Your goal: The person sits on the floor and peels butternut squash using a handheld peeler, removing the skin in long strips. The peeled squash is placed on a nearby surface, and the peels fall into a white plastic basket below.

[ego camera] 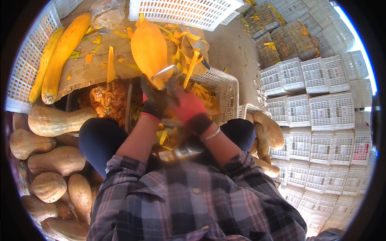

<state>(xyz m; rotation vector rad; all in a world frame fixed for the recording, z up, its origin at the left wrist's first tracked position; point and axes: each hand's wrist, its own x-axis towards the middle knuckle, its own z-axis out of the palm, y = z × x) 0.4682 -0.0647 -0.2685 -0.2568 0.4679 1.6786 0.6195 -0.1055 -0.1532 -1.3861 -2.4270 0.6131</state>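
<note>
A peeled orange squash [149,45] lies on the wooden board with its narrow end towards me. My left hand [154,98], in a red and black glove, grips that near end. In a matching glove, my right hand [189,105] is blurred and closed around a peeler, its handle mostly hidden. The peeler's metal head [164,71] rests across the squash close to my left fingers. A strip of peel [191,69] stands up just beyond my right hand. Below my hands, a white plastic crate [227,93] contains orange peelings [203,96].
The wooden board [81,70] bears two peeled squashes [64,57], scraps and a black-handled knife [205,63]. Seedy pulp [108,101] lies below the board's edge. Unpeeled squashes [57,161] pile up at left; others [268,129] fill a crate at right. Stacked crates [328,111] line the right.
</note>
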